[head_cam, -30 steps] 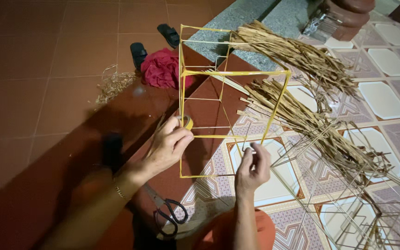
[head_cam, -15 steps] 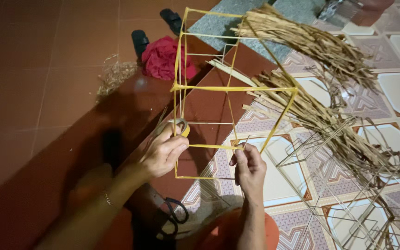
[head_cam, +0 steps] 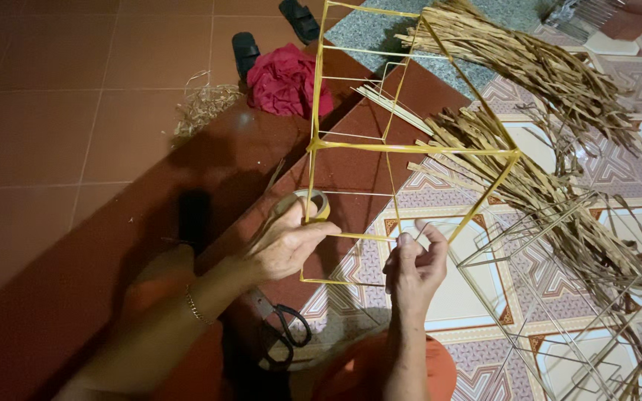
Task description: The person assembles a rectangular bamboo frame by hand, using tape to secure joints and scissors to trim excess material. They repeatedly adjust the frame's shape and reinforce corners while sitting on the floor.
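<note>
Pinching lower bar of yellow wire frame (head_cam: 410, 148): right hand (head_cam: 412, 269), fingertips pressed together on it. Left hand (head_cam: 285, 245) grips tape roll (head_cam: 307, 205) against same bar. Frame stands tilted over floor; scissors (head_cam: 285, 333) below, dried strips (head_cam: 551, 178) right.

1. Terracotta-red floor tiles (head_cam: 53, 111) fill the left side.
2. Patterned white and brown tiles (head_cam: 633, 223) cover the right.
3. A darker red raised band (head_cam: 113, 275) runs diagonally between them.
4. A grey speckled stone slab (head_cam: 373, 30) lies at the top.
5. Light is dim and warm.
</note>
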